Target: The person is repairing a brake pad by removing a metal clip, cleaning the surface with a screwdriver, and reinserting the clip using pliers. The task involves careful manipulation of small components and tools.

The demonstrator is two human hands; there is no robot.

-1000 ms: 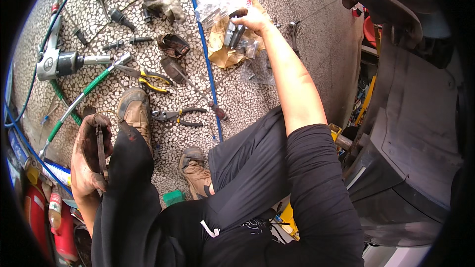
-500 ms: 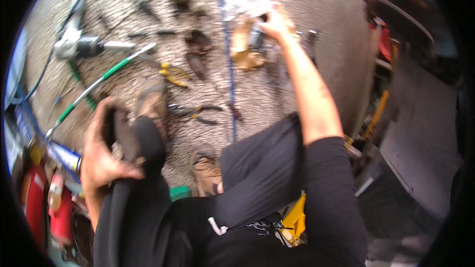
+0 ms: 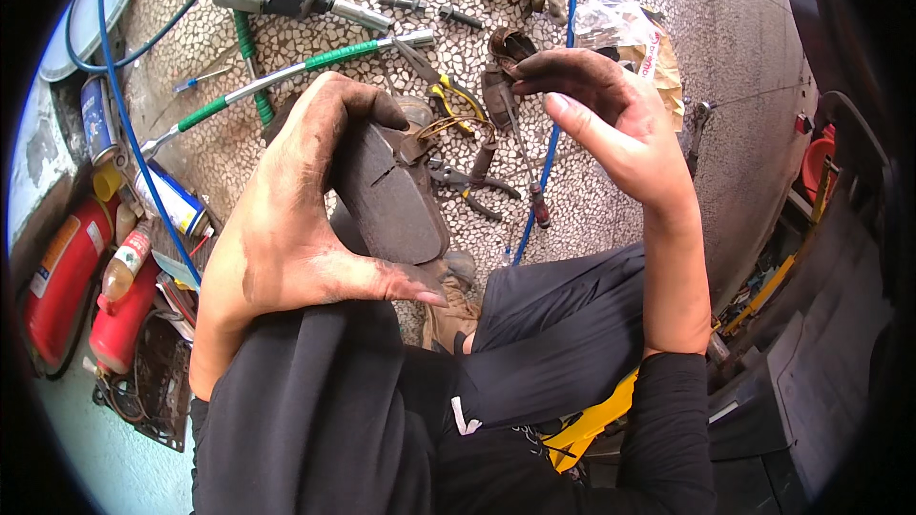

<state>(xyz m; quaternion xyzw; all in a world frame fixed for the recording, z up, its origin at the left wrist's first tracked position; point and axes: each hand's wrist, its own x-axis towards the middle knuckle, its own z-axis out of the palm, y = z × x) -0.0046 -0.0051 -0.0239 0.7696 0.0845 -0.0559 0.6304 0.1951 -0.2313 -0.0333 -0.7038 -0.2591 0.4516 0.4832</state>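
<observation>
- Left hand (image 3: 296,205): grimy, raised before the chest, fingers curled over, thumb stretched out below, gripping.
- Right hand (image 3: 611,124): grimy, raised, fingertips pinched together, thumb extended.
- Forearms: right bare; both upright, dark sleeves.

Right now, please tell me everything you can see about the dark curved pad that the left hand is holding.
The brake pad is a flat, gently curved plate, dark grey to black, and looks like worn metal with a friction face. A thin slot crosses its upper part. It is dirty and dull. It stands tilted, long axis running from upper left to lower right, raised above the speckled floor and the person's knee. The left hand grips it, fingers over the top edge, thumb at the lower corner. The right hand is apart from it.
</observation>
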